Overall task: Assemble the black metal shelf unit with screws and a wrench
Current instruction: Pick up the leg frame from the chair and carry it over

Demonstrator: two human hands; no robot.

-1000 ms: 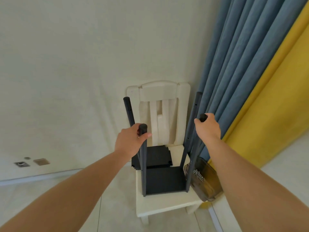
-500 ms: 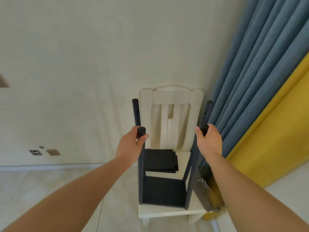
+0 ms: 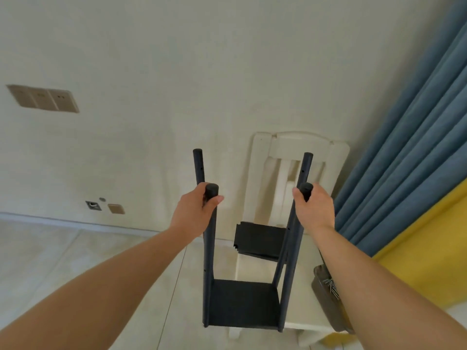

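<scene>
Hands, left (image 3: 195, 213) and right (image 3: 314, 208), each grip a near post top of the shelf unit (image 3: 243, 303), held partly over the chair (image 3: 302, 322); judged rigid, light, best carried by those posts.

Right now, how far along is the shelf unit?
Done: one shelf panel sits between four posts. In hand: the left hand and right hand grip the near post tops. Left: loose panels on the chair remain unfitted.

The brown container (image 3: 326, 299) is half hidden behind the right forearm (image 3: 374, 286); its metal contents are blurred.
</scene>
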